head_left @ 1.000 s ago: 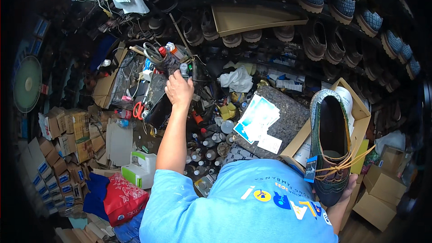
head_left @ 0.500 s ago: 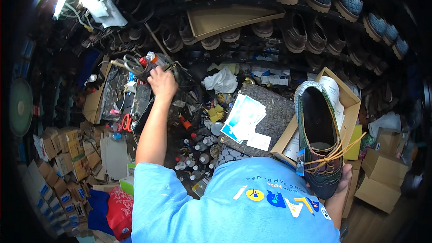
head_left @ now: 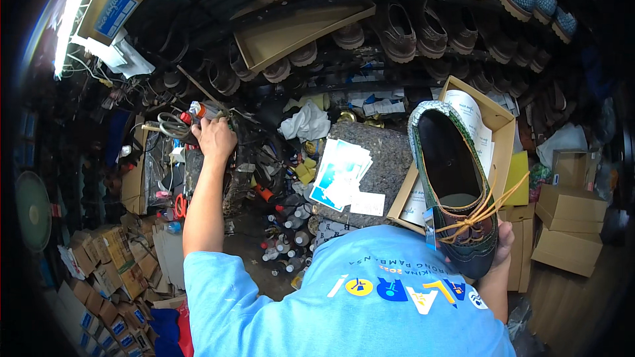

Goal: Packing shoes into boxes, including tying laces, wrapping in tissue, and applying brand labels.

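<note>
At the right, my right hand (head_left: 505, 243) is closed around the toe end of a dark green leather lace-up shoe (head_left: 456, 178). The shoe has tan-orange laces tied in a bow and a small blue tag (head_left: 431, 228) on its side. Behind it sits an open cardboard shoebox (head_left: 504, 152) lined with printed white paper. My left arm stretches out to the far left, where my left hand (head_left: 216, 139) is curled among tools and tubes. Large scissor-like grey handles (head_left: 173, 124) and an orange-and-white tube (head_left: 206, 110) are beside its fingers. Its fingertips are partly hidden.
A dark stone-like block (head_left: 383, 158) carries white and blue cards (head_left: 340, 172). Several bottles (head_left: 291, 238) stand below it. Red-handled scissors (head_left: 180, 206) lie at the left. Shoes (head_left: 397, 33) line the back shelves. Cardboard boxes (head_left: 569, 218) are stacked at the right.
The whole view has shifted, with the back shelves now further left. My left hand stays among the tools, its fingers slightly repositioned. My right hand still holds the shoe.
</note>
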The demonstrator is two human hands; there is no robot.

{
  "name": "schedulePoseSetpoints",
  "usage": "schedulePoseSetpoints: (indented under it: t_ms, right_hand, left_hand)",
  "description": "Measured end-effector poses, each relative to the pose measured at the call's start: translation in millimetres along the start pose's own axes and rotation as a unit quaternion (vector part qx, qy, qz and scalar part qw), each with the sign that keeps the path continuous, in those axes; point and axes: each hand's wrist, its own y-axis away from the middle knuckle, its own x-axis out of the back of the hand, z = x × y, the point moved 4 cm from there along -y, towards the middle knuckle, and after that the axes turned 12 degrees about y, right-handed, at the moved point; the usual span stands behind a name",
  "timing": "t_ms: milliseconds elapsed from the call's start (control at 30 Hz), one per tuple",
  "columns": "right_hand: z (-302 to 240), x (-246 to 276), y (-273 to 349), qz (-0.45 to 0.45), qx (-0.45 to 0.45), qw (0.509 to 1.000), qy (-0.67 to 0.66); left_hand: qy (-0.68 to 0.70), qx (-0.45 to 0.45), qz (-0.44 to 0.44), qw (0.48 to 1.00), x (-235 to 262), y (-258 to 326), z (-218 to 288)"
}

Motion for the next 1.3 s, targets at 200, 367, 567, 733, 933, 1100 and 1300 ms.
schedulePoseSetpoints:
  t_ms: [200, 367, 567, 733, 933, 1100, 1300]
  right_hand:
    - [-6, -9, -7, 0.055, -0.016, 0.998, -0.026]
    - [-7, -10, -3, 0.057, -0.020, 0.998, -0.036]
    - [-9, -16, -6, 0.076, -0.010, 0.996, -0.045]
    - [-1, 3, 0, 0.013, 0.014, 1.000, 0.022]
    - [-17, -7, 2, 0.042, 0.025, 0.998, 0.045]
    - [-25, -11, 7, 0.096, 0.032, 0.995, 0.024]
    - [-21, -4, 4, 0.105, 0.033, 0.993, 0.035]
  left_hand:
    - [-0.012, -0.047, 0.076, 0.996, 5, 5, 0]
    - [0.032, -0.047, 0.105, 0.993, 14, 2, 2]
    - [0.520, 0.135, 0.142, 0.831, 47, 14, 29]
    - [0.917, 0.119, -0.084, 0.370, 72, 24, 145]
    - [0.963, 0.055, -0.237, 0.115, 109, 22, 258]
    - [0.969, 0.056, -0.221, 0.094, 141, 15, 296]
    - [0.956, -0.018, -0.258, 0.138, 124, 8, 308]
